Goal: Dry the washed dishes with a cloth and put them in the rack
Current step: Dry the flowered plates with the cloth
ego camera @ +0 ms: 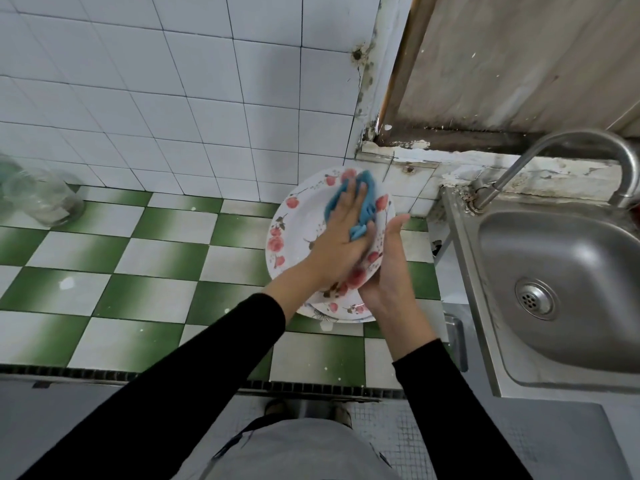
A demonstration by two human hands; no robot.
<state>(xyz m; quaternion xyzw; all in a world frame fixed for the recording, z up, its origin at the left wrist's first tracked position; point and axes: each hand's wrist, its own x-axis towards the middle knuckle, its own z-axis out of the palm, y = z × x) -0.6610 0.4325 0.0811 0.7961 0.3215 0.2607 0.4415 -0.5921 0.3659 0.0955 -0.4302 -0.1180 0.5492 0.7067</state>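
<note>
A white plate (298,230) with red flowers round its rim is held tilted above the counter. My right hand (388,268) grips its right edge, with the fingers hidden behind the plate. My left hand (341,233) lies flat on the plate's face and presses a blue cloth (363,206) against it with straight fingers. Under the held plate lies another flowered plate (346,311) on the counter, mostly hidden.
The counter (138,271) has green and white checkered tiles. Clear glass jars (41,195) stand at the far left by the tiled wall. A steel sink (561,282) with a curved tap (568,157) is at the right. No rack is in view.
</note>
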